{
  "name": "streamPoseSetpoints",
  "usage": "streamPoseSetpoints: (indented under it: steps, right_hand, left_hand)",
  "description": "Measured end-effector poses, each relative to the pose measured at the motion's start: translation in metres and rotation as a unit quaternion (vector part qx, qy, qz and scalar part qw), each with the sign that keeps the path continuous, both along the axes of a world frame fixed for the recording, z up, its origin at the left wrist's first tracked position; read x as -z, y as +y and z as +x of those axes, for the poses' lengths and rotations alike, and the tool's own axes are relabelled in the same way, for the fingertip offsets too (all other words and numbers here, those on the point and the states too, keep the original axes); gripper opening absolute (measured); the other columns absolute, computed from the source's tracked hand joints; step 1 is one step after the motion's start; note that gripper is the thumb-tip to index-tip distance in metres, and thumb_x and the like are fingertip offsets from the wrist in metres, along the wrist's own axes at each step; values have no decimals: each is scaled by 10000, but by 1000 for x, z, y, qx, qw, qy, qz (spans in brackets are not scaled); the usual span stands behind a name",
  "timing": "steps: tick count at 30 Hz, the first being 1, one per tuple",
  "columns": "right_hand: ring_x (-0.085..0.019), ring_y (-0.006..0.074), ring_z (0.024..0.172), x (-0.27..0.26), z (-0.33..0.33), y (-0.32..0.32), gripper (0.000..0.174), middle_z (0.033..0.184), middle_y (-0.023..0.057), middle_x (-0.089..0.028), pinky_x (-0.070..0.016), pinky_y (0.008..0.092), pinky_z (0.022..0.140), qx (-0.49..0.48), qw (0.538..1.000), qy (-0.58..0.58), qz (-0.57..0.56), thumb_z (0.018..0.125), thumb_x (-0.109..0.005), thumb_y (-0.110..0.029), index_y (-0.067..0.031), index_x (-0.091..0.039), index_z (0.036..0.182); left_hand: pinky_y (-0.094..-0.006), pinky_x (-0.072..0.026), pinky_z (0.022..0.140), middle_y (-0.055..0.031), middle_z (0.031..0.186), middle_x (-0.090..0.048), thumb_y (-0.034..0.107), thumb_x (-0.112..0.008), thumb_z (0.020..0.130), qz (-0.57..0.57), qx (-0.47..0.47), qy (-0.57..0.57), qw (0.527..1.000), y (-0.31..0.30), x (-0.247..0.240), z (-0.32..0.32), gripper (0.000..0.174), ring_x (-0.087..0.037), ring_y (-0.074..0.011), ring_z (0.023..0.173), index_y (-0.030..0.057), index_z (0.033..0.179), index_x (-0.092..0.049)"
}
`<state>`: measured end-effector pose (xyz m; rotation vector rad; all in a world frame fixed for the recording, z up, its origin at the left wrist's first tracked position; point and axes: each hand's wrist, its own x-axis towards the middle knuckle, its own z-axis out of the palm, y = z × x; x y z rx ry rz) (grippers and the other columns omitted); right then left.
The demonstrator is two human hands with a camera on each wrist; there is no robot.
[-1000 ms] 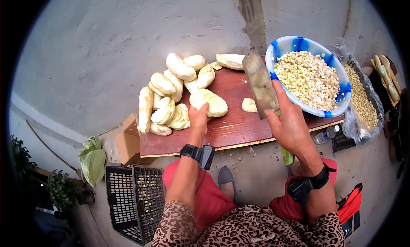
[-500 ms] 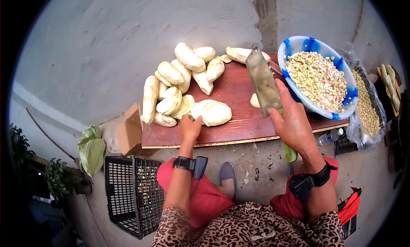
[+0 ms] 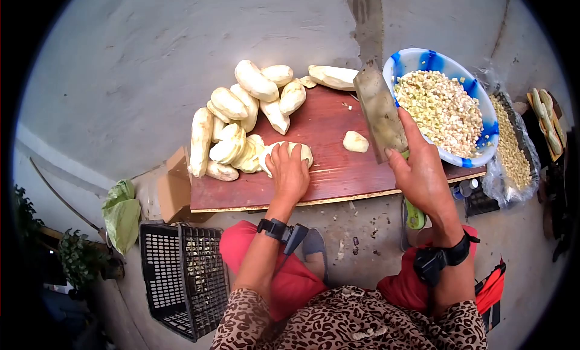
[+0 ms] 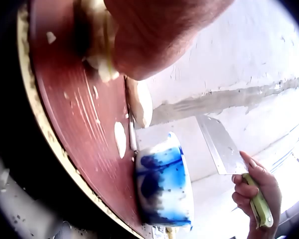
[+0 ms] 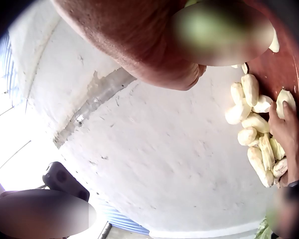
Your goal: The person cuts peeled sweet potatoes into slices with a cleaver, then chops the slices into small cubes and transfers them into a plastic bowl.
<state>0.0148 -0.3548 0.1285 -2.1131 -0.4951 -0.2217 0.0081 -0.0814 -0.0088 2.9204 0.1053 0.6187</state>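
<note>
On the red-brown board (image 3: 326,178), my left hand (image 3: 289,176) rests over a pale peeled eggplant (image 3: 307,155) cut into slices, fingers spread across its top. My right hand (image 3: 421,175) holds a cleaver (image 3: 380,111), its broad blade raised above the board's right part. The cleaver's green handle (image 4: 259,201) shows in the left wrist view, wrapped by the fingers. More sliced eggplant (image 3: 246,153) lies fanned out just left of my left hand. Whole peeled eggplants (image 3: 254,81) are heaped behind it. A small end piece (image 3: 356,142) lies between the hands.
A blue-and-white basin (image 3: 391,66) full of diced pieces stands at the board's right end. Beyond it is a plastic-lined container (image 3: 516,144) with more dice. A black crate (image 3: 163,271) stands on the floor at the left, near a cardboard box (image 3: 175,190).
My left hand first held the eggplant up tilted, then laid it down with its slices fanning out, and now lies over its top. The cleaver has stayed raised in my right hand.
</note>
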Motion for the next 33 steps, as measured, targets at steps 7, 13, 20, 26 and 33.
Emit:
streamPoseSetpoints:
  steps: [7, 13, 20, 26, 33]
  right_hand:
    - [-513, 493, 1238, -1, 3, -7, 665, 1285, 379, -535, -410, 452, 1043, -3, 999, 37, 30, 858, -613, 12, 107, -321, 1447]
    - [-502, 507, 1241, 2, 3, -10, 675, 1299, 384, -521, -404, 466, 1048, 1, 1000, 5, -4, 861, -617, -1, 102, -313, 1454]
    - [-536, 509, 1188, 3, 3, -9, 671, 1233, 392, -551, -427, 474, 1013, 2, 1000, -9, -29, 864, -615, -19, 99, -315, 1453]
    - [-655, 484, 871, -6, -6, 0, 658, 898, 337, -653, -503, 490, 789, -21, 999, 25, -14, 886, -590, -35, 74, -291, 1462]
    - [-644, 498, 750, -1, -6, 10, 662, 776, 323, -642, -498, 528, 683, -43, 997, 60, 4, 891, -594, -46, 60, -289, 1468]
  left_hand:
    - [-539, -281, 1112, -220, 1448, -414, 96, -653, 842, -59, 149, 19, 987, -66, 8, 45, 511, -308, -430, 1394, 41, 1333, -524]
    - [-517, -331, 1073, -172, 1381, -504, 54, -595, 841, -63, 198, 104, 973, -95, 13, 79, 414, -404, -386, 1333, 34, 1254, -595]
    - [-494, -422, 973, -185, 1209, -571, 232, -776, 773, -70, 143, 234, 959, -89, -8, 77, 497, -514, -382, 1155, 13, 1186, -608]
    - [-474, -481, 920, -224, 1168, -599, 267, -853, 712, -115, 113, 207, 965, -89, -3, 42, 570, -555, -408, 1116, -29, 1097, -556]
    - [-478, -507, 831, -268, 1005, -669, 145, -773, 784, -204, 129, 172, 955, -55, -16, 23, 384, -649, -427, 966, 5, 1050, -535]
